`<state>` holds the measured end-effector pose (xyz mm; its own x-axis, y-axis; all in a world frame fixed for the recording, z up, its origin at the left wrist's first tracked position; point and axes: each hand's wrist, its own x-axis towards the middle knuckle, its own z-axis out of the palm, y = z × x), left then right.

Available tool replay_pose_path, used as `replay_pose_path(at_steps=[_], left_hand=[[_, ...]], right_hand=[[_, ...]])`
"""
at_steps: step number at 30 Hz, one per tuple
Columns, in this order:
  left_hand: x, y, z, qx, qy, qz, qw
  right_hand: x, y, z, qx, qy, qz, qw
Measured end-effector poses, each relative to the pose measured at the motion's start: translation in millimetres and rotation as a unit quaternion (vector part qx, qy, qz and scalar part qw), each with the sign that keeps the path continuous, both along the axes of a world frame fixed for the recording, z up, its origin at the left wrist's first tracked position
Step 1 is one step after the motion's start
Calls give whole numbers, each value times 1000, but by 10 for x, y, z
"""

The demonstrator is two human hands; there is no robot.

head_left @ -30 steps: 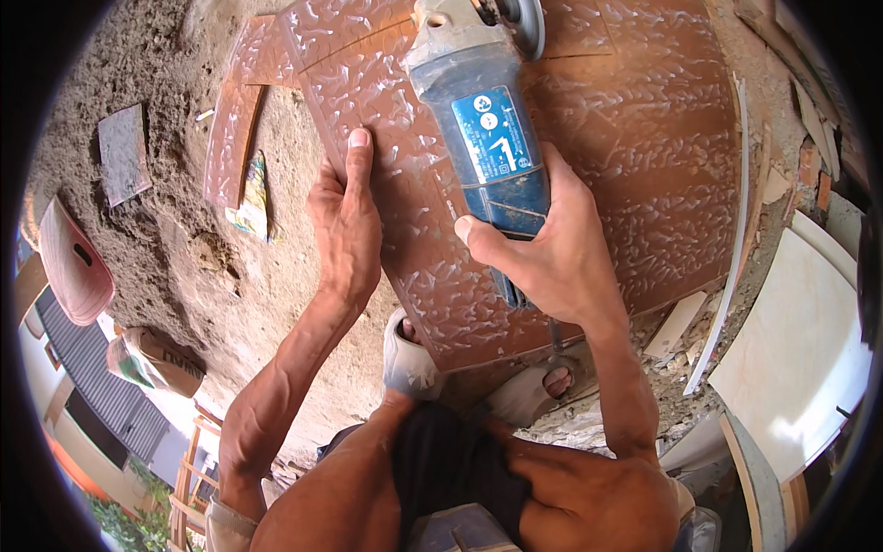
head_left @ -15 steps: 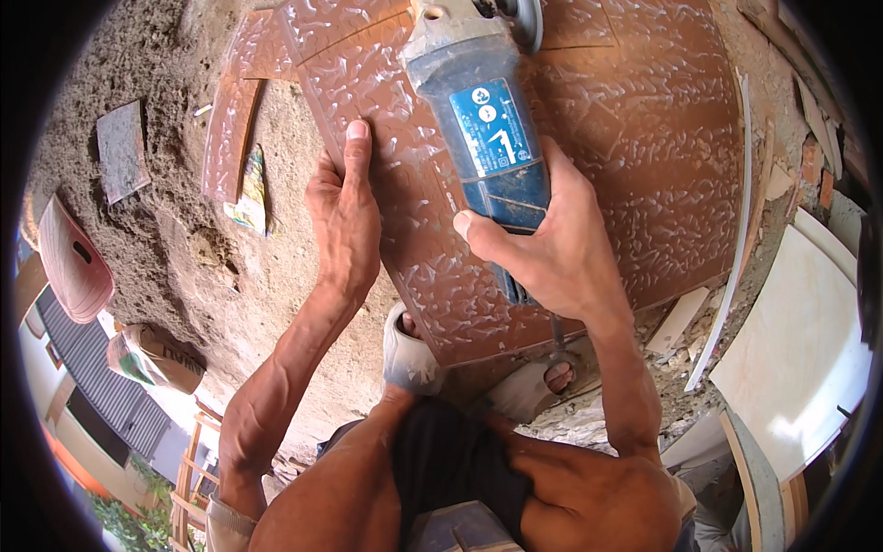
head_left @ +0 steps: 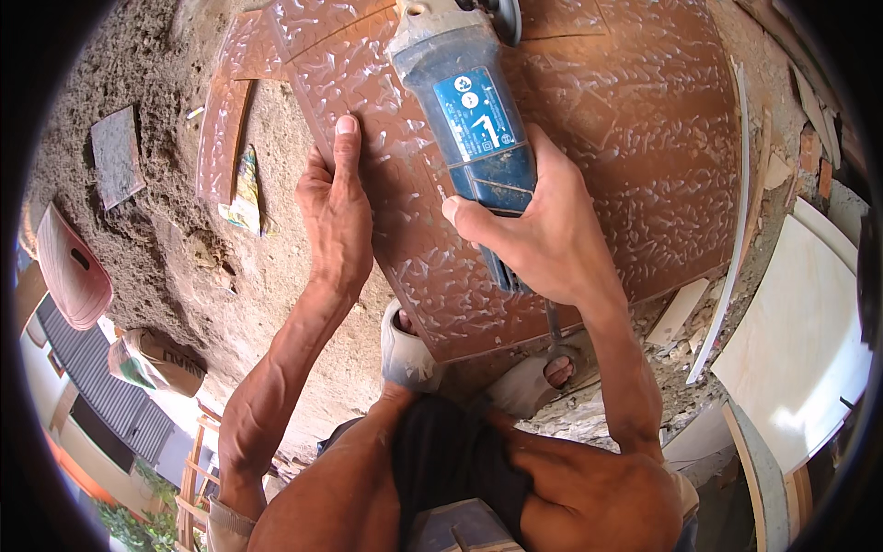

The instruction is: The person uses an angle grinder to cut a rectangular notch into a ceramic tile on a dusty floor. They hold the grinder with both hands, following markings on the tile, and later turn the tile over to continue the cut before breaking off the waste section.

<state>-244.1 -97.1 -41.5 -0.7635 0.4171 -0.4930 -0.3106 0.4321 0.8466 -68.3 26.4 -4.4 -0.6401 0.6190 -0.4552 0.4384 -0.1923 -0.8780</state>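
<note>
My right hand [head_left: 561, 221] is wrapped round the rear body of a blue angle grinder [head_left: 478, 120], thumb across its top. The grinder's disc [head_left: 505, 18] shows only in part at the upper edge of the picture. Beneath the tool lies a large brown tile [head_left: 635, 193] with a glossy ridged pattern and a straight line scored near its far end. My left hand [head_left: 338, 207] grips the tile's left edge, thumb on top and fingers mostly hidden below. The tile's near corner rests by my left foot.
Cut brown tile strips [head_left: 223, 147] and a crumpled wrapper [head_left: 244, 198] lie on the sandy ground to the left. A grey tile piece [head_left: 117, 156] and a sack [head_left: 156, 361] are farther left. On the right are a long white strip [head_left: 722, 239] and a pale board [head_left: 796, 340].
The grinder and my right hand have shifted slightly left and toward the far side. My left hand has moved slightly left too, still on the tile's edge.
</note>
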Motion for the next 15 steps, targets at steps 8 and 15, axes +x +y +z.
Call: replay_pose_path(at_steps=[8, 15], left_hand=[[-8, -24, 10, -27, -10, -5, 1000], [-20, -46, -27, -27, -11, -9, 1000]], right_hand=[[-14, 27, 48, -16, -14, 7, 1000], [-9, 26, 43, -16, -14, 7, 1000]])
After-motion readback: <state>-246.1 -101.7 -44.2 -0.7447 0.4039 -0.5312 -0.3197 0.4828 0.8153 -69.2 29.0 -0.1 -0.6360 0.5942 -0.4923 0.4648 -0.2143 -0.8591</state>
